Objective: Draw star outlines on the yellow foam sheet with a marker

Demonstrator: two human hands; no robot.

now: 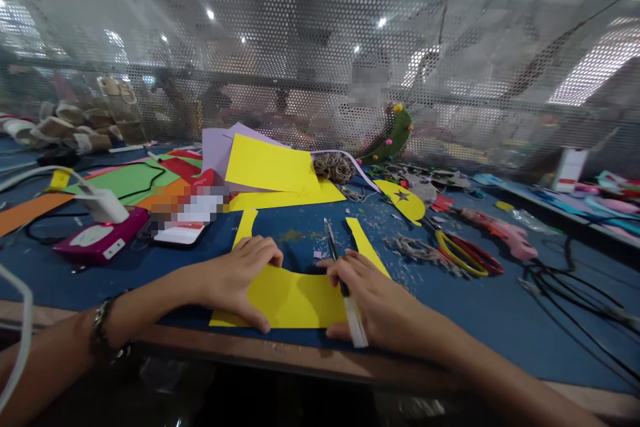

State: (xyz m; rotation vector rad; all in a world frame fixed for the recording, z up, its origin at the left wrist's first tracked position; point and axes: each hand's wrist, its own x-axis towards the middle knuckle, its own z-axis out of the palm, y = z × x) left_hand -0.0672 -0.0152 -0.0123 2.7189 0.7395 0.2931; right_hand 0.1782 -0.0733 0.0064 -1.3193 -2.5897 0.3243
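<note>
A yellow paper sheet point(295, 297) with a curved cut-out lies at lower centre of the frame, near the front edge of the blue table point(500, 307). The left hand point(240, 277) rests on its left part, fingers bent and pressing down. The right hand point(373, 300) lies on its right part, gripping a pen point(343, 283) whose tip points away. Further right lie scissors point(470, 255) and a glue gun point(500, 230). At centre left sits a phone point(183, 232); beyond it, more yellow sheets point(273, 170).

My left hand point(240, 277) is pressing the yellow paper point(295, 297) flat on the blue table point(500, 307). My right hand point(373, 297) is holding a pen point(343, 290) over it.
</note>
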